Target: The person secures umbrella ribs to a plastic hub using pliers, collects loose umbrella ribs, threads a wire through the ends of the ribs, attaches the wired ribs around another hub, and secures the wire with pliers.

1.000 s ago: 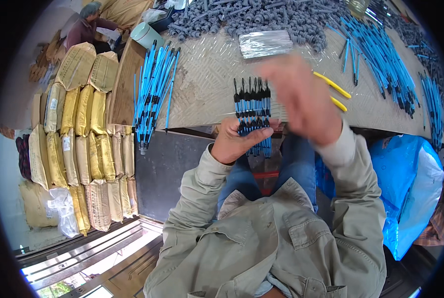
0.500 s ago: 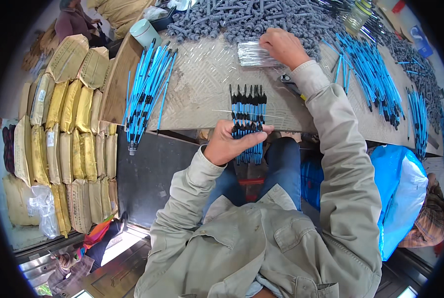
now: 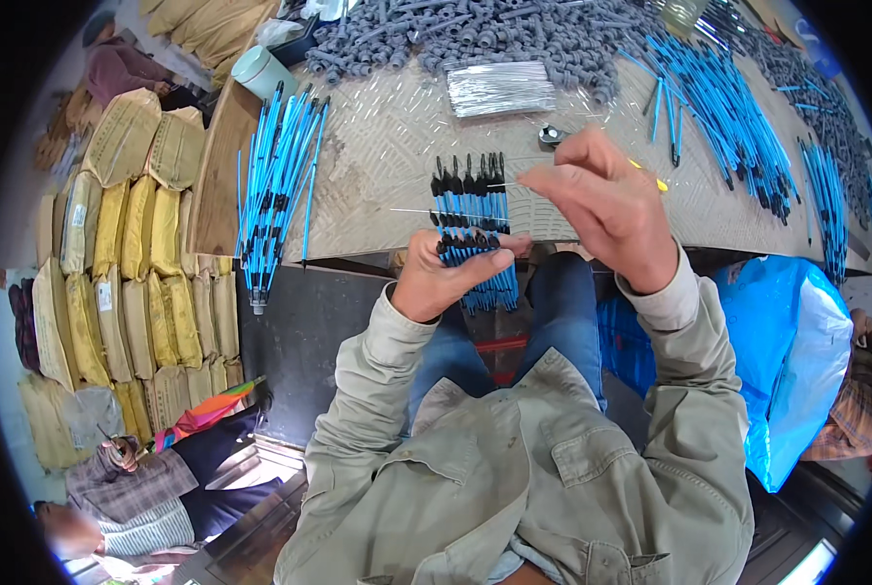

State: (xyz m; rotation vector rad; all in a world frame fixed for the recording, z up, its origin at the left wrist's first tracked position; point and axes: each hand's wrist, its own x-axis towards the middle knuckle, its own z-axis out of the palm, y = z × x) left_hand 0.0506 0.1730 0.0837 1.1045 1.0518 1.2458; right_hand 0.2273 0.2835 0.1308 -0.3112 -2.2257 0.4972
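Your hands were apart near the frame's centre, both occupied.
Your left hand (image 3: 444, 280) clamped the bundle of blue-and-black rods (image 3: 472, 206), probably keeping its rows even (a crosswise wire (image 3: 411, 210) jutted out leftward); your right hand (image 3: 606, 200) pinched a thin wire (image 3: 503, 184); the silver wire stack (image 3: 501, 90) lay upper centre, seemingly for easy reach.

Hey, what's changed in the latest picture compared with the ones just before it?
The right hand has come back toward the body from the pile of silvery wires and now pinches a thin wire by the blue-and-black bundle. Another person has come further into view at lower left. The left hand still grips the bundle.
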